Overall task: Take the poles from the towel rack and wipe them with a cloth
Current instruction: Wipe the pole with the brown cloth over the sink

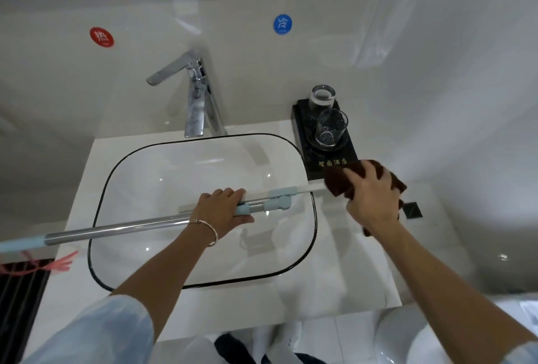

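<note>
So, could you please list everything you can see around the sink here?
pole: one, silver with light-blue fittings, across the basin
cloth: one, brown, at the pole's right end, by the tray
basin: one, white with black rim, in the countertop
countertop: one, white, around the basin
faucet: one, chrome, behind the basin
glasses: two, clear, on the tray
tray: one, black, right of the faucet
stickers: two, red and blue, on the wall
left hand: grips the pole
right hand: holds the cloth
</note>
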The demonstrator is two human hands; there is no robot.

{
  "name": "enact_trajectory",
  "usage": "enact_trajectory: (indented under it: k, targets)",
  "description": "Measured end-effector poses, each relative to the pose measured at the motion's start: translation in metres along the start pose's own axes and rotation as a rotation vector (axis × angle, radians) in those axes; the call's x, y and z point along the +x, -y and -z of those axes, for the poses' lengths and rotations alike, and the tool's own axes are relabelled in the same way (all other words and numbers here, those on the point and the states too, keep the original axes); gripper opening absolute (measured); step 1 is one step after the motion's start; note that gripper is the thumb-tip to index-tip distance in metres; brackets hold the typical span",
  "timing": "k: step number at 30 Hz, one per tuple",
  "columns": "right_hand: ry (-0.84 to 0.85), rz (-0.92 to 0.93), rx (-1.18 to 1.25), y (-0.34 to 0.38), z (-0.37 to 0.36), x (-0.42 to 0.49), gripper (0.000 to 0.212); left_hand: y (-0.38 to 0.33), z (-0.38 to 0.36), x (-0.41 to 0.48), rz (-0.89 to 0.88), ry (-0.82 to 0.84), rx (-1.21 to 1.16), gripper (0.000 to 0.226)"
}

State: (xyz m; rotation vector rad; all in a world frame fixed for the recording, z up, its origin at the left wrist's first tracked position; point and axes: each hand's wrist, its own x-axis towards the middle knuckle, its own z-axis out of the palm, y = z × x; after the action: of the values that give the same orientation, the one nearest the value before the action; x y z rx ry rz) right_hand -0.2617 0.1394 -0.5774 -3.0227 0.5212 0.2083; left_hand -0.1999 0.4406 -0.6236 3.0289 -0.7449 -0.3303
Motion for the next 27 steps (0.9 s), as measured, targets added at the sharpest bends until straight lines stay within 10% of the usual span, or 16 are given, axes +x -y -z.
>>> enact_trajectory:
  k: [8, 15, 23, 27]
  targets:
    - [0.023, 0.443, 0.131, 0.086, -0.018, -0.043, 0.068, 0.000, 0.001, 0.003, 0.012, 0.036, -0.024, 0.060]
    - [0.029, -0.011, 0.111, -0.013, 0.007, 0.010, 0.059, 0.002, 0.002, 0.006, -0.002, 0.018, -0.040, 0.061]
    - [0.085, 0.298, 0.102, 0.062, -0.008, -0.027, 0.064, 0.001, 0.003, 0.002, -0.002, 0.007, -0.046, 0.061]
    - [0.071, 0.031, 0.103, -0.012, 0.007, 0.010, 0.058, 0.002, 0.003, 0.004, -0.009, -0.004, -0.036, 0.061]
